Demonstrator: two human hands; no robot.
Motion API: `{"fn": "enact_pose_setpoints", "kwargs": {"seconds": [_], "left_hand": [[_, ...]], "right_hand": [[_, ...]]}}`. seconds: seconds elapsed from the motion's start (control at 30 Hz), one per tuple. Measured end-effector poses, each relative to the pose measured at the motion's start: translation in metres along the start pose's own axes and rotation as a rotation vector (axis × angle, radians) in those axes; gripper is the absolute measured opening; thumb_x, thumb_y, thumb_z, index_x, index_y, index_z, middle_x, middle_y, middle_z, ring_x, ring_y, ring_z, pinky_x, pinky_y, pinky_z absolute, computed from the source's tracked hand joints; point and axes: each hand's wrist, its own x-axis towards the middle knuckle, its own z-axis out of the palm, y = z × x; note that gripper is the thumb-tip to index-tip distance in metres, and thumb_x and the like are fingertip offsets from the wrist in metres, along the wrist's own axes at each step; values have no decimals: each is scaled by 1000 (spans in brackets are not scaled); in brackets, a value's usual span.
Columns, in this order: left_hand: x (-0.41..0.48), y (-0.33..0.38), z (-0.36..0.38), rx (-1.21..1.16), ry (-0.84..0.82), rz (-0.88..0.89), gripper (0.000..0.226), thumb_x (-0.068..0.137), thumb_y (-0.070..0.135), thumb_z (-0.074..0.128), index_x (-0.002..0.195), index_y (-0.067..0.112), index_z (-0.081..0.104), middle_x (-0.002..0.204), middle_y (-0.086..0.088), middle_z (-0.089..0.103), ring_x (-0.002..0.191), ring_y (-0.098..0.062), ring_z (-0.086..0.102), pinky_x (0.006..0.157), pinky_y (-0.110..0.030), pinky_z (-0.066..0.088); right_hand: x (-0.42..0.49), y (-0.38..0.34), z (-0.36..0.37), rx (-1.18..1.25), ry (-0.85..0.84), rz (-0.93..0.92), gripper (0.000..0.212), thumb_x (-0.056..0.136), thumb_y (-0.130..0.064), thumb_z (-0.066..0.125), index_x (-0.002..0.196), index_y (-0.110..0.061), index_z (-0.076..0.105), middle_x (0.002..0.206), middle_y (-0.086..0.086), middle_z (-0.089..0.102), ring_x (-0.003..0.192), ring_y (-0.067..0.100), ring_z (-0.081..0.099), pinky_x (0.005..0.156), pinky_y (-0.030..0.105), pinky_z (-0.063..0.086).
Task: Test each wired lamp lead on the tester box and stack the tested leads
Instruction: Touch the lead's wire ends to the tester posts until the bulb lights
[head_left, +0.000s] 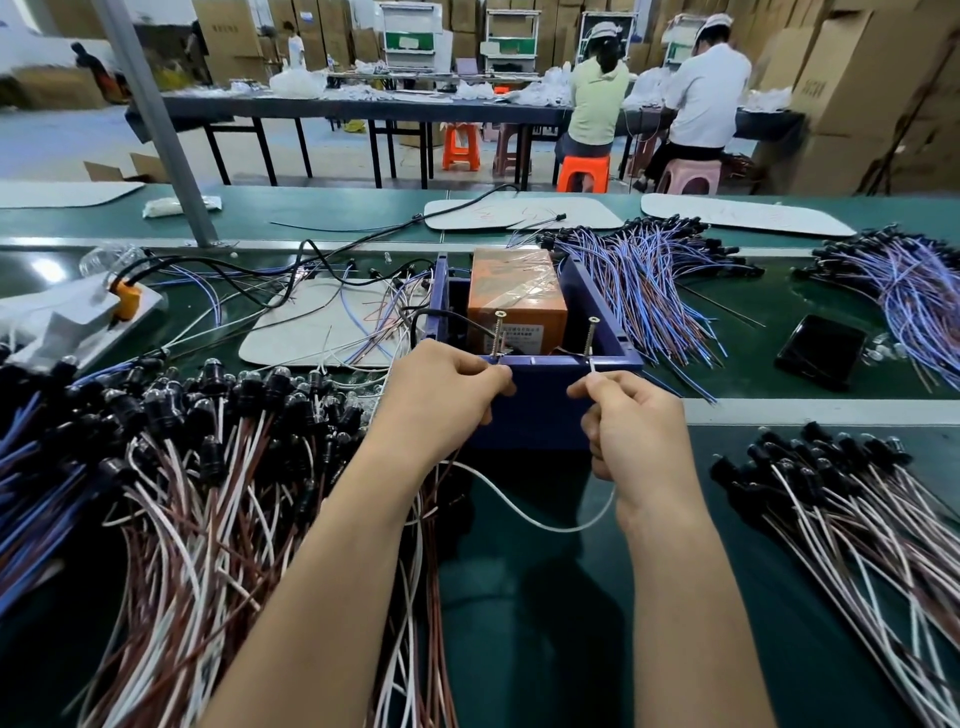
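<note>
The blue tester box (545, 415) stands at the table's middle with an orange block (514, 301) inside and two upright screws, the left screw (497, 332) and the right screw (590, 338), on its near rim. My left hand (441, 395) pinches one wire end at the left screw. My right hand (634, 426) pinches the white wire's other end against the right screw. The white lead (540, 522) loops down between my wrists. A big pile of brown-and-white lamp leads (197, 467) lies at the left; a neater stack of leads (852, 509) lies at the right.
Blue-and-purple leads (649, 280) fan out right of the box, with more (904, 280) at the far right. A black phone (821, 351) lies on the green table. A white mat (322, 322) and a power strip with an orange plug (127, 299) sit left. Two people work at a far bench.
</note>
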Motion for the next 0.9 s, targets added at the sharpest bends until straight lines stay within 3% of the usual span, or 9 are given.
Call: {"fn": "enact_pose_setpoints", "kwargs": {"seconds": [0.07, 0.27, 0.4, 0.6, 0.9], "left_hand": [[0, 0, -1, -13, 10, -31, 22, 85, 27, 64, 68, 21, 76, 40, 8, 50, 34, -2, 38, 41, -15, 33], [0, 1, -1, -37, -3, -62, 24, 86, 24, 62, 67, 20, 76, 39, 7, 51, 32, -3, 38, 48, -21, 31], [-1, 2, -2, -80, -31, -86, 22, 88, 19, 60, 73, 12, 75, 41, 4, 55, 30, -10, 39, 38, -15, 35], [-1, 4, -1, -166, -54, -125, 22, 90, 14, 57, 77, 6, 73, 54, -7, 65, 32, -11, 44, 37, -17, 39], [-1, 3, -2, -129, -41, -100, 24, 92, 19, 58, 78, 9, 74, 56, -3, 68, 35, -9, 49, 41, -18, 44]], "right_hand": [[0, 0, 0, 8, 3, 4, 26, 93, -12, 50, 69, -14, 60, 41, -8, 35, 36, 4, 26, 38, 16, 22], [1, 1, 0, -4, -5, 2, 28, 93, -13, 50, 68, -16, 60, 38, -10, 35, 34, 3, 27, 38, 17, 22], [1, 0, -1, -15, -5, 5, 29, 91, -11, 50, 65, -16, 60, 38, -10, 35, 34, 3, 27, 39, 17, 22], [-2, -1, -2, -36, -2, 0, 29, 89, -10, 49, 64, -17, 62, 36, -10, 35, 40, 6, 28, 46, 23, 23], [1, 2, -1, -22, -2, 4, 31, 95, -14, 49, 66, -17, 62, 36, -12, 34, 37, 3, 29, 45, 19, 23]]}}
